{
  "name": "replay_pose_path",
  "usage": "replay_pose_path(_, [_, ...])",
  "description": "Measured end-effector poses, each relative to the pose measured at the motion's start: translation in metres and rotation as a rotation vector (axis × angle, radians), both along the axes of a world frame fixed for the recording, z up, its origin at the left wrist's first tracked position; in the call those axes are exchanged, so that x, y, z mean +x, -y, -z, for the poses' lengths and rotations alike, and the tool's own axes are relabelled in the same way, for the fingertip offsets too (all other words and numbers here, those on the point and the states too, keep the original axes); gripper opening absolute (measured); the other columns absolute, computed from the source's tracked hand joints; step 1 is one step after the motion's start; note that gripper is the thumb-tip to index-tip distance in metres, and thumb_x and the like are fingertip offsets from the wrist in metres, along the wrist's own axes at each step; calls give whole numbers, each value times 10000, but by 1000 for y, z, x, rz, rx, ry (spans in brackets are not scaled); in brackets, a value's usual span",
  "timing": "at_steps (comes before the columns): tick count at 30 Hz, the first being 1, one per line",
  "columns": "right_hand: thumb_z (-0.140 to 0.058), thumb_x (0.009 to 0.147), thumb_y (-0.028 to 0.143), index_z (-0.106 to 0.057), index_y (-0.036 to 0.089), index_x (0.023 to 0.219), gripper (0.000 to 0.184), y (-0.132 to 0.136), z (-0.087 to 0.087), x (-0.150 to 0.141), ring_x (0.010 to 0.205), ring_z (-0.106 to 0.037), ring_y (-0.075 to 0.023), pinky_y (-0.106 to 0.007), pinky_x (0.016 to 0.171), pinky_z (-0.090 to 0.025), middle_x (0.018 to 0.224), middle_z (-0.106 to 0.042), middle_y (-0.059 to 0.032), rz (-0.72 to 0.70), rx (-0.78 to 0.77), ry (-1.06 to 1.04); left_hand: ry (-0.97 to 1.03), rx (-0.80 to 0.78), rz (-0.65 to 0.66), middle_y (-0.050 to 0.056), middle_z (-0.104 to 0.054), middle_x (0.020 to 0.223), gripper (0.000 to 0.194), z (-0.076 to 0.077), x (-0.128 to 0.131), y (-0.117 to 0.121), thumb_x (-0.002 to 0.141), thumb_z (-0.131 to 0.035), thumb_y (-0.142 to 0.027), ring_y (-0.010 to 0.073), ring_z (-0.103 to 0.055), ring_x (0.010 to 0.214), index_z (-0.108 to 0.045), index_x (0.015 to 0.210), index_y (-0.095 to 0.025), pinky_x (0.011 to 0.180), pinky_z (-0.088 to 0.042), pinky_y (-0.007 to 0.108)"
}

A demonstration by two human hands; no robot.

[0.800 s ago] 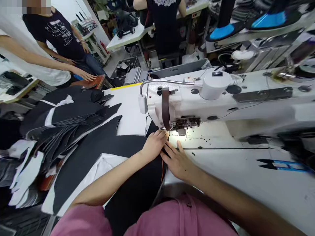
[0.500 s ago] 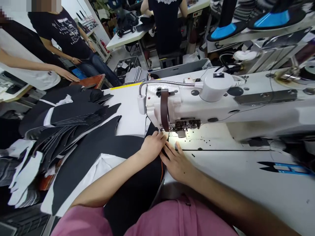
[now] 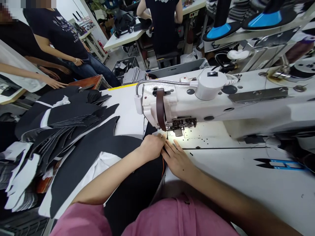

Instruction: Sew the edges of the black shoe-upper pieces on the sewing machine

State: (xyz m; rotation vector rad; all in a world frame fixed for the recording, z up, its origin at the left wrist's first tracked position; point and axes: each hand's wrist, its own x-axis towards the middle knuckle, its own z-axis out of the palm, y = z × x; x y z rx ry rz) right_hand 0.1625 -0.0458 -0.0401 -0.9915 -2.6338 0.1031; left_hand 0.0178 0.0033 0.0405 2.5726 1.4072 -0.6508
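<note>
Left hand [image 3: 153, 147] pressing black panel [image 3: 123, 144] near sewing machine [image 3: 187, 109] presser foot [image 3: 178, 132], its grip unclear, right hand [image 3: 178, 160] holding its grip apart, snips [image 3: 278, 164] lying on worktop [image 3: 233, 186]

This is a crowded sewing workshop, likely a small production floor for footwear or leather goods. An industrial sewing machine [image 3: 187, 105] with a gooseneck lamp [image 3: 157, 82] is built into a long white table [image 3: 128, 114], and thread snips [image 3: 278, 164] lie on it. Black cut panels [image 3: 61, 121] are piled in overlapping layers. Blue-and-black shoe-shaped pieces [image 3: 219, 31] sit on a rack above. Further back, a seated worker [image 3: 162, 26] faces another table [image 3: 123, 41], people stand nearby, and a red fire extinguisher [image 3: 100, 46] stands by the far wall.
</note>
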Motion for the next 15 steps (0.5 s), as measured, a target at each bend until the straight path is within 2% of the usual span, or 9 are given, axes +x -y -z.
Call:
replay_pose_path(3, [-428, 858, 116, -483, 32, 1271, 425, -2, 2, 2, 1307, -358, -300, -468, 1090, -304, 1346, -454, -214, 1, 82, 1, 17, 6, 5, 136, -634, 920, 280, 2, 1, -2, 824, -432, -167, 268, -642, 782, -539, 1069, -81, 622, -511, 351])
replay_pose_path(7, [-456, 846, 95, -528, 46, 1194, 359, 7, -2, 6, 1187, -494, -281, -427, 1069, -348, 1205, -553, -200, -50, 172, 26, 14, 29, 15, 135, -646, 816, 297, 5, 3, -2, 839, -404, -168, 284, -651, 746, -525, 1085, -54, 585, -504, 352])
replay_pose_path(11, [-493, 839, 105, -591, 133, 925, 133, 11, -11, 12, 1102, -545, -265, -442, 1058, -354, 993, -610, -112, -125, 173, 22, 27, 39, 34, 135, -648, 785, 279, 5, 4, -1, 845, -391, -173, 280, -650, 717, -536, 1052, -57, 564, -495, 343])
replay_pose_path(15, [-478, 844, 89, -571, 146, 836, 109, -3, -18, 9, 978, -576, -229, -436, 1002, -399, 897, -603, -85, -173, 151, 40, 33, 25, 30, 121, -645, 746, 229, 3, 6, -3, 853, -406, -205, 276, -651, 714, -565, 964, -83, 573, -491, 330])
